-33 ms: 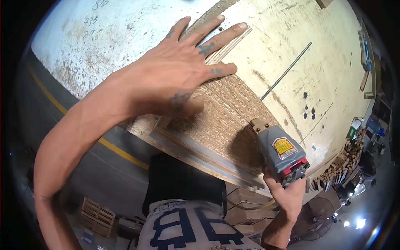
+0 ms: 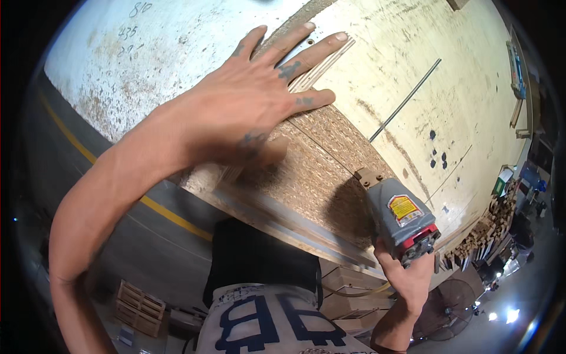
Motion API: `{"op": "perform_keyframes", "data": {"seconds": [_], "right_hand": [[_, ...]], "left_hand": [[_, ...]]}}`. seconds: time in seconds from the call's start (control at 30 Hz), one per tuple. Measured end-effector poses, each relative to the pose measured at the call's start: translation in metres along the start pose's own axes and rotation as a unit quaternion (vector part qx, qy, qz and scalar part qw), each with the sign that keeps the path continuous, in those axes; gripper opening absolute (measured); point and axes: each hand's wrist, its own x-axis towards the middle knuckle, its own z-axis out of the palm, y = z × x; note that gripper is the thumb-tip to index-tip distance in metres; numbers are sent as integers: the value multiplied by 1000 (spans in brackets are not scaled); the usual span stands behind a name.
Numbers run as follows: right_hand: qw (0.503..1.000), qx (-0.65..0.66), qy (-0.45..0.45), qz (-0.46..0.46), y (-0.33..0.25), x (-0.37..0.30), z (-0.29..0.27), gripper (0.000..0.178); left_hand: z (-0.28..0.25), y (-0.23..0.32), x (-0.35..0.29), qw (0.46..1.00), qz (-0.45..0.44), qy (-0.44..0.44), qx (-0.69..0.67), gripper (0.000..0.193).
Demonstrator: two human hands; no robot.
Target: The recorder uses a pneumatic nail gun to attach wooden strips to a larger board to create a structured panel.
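Note:
My left hand [image 2: 250,97] is spread with its fingers apart over a particle board [image 2: 312,171] and a narrow layered plywood strip [image 2: 324,66]. The strip runs beneath the fingers, and the thumb hangs over the near part of the board. At the right, my right hand [image 2: 411,274] is wrapped round a grey nail gun [image 2: 396,203] with a red rear part and a yellow warning label. The gun's nose meets the right side of the particle board, near a thin dark line across it. Its handle is mostly hidden beneath the body.
A large pale worktable [image 2: 471,100], stained and scuffed, carries the board. A dark thin rod or slot [image 2: 407,100] shows beyond it. Stacked wood offcuts [image 2: 486,230] and a floor fan [image 2: 445,310] are at the right. A hose [image 2: 354,292] curves below; a wooden pallet [image 2: 140,307] lies lower left.

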Motion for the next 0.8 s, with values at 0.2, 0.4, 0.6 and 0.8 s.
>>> {"op": "perform_keyframes", "data": {"seconds": [0.2,0.4,0.6,0.8], "right_hand": [[983,136,70,106,-4,-5,-7,43],[971,93,188,115,41,11,-25,30],[951,85,231,185,77,9,-31,24],[964,161,135,165,49,6,-21,22]], "left_hand": [[6,3,1,997,-35,-25,57,92],[9,10,0,996,-83,-23,23,63],[1,13,2,995,-94,-38,19,40],[1,22,6,990,-136,-39,10,41]]}}
